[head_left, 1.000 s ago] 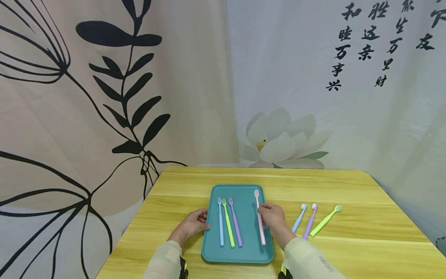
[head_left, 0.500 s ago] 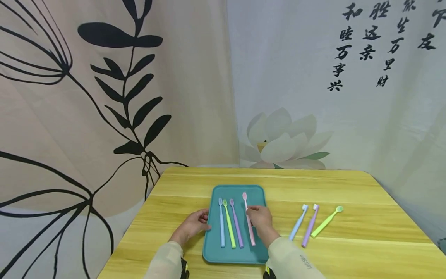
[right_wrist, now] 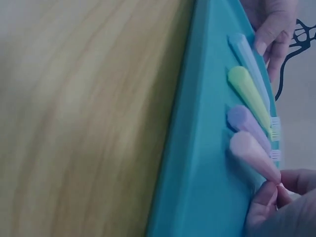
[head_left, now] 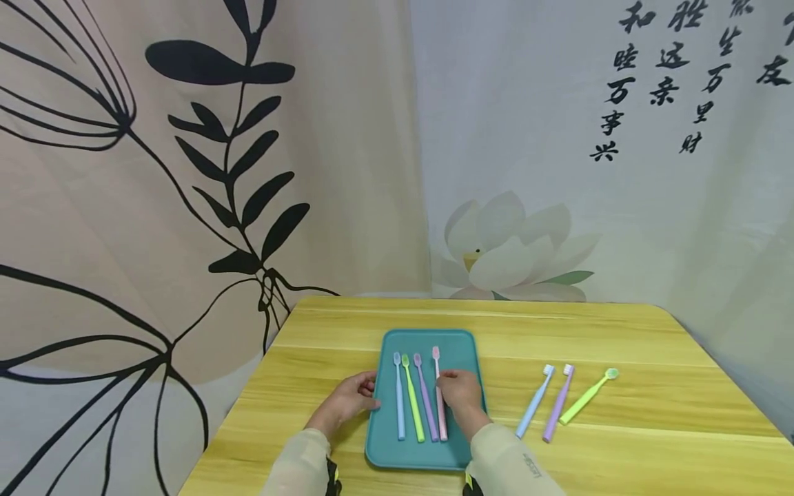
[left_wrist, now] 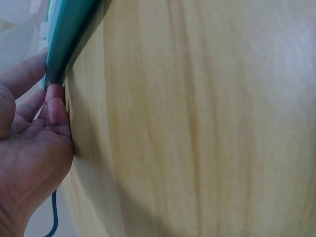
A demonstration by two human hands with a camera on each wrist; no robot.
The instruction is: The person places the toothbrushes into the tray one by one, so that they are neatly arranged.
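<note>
A teal tray (head_left: 403, 456) lies on the table, with blue (head_left: 400, 406), green (head_left: 413, 406) and purple (head_left: 426, 399) toothbrushes side by side in it. My right hand (head_left: 462, 394) pinches a pink toothbrush (head_left: 442, 417) near its middle, just right of the purple one. In the right wrist view, the pink handle end (right_wrist: 247, 144) is close beside the purple handle (right_wrist: 242, 118); whether they touch is unclear. My left hand (head_left: 346, 401) holds the tray's left rim, thumb on top and other fingers at its outer side, as the left wrist view also shows.
Right of the tray, three loose toothbrushes lie on the wooden table (head_left: 670, 413): blue (head_left: 535, 403), purple (head_left: 559, 404) and green (head_left: 588, 397). A printed curtain (head_left: 360, 172) hangs behind the table's far edge.
My right hand has carried the pink toothbrush leftward across the tray, from near its right rim to beside the purple one. My left hand stays at the left rim.
</note>
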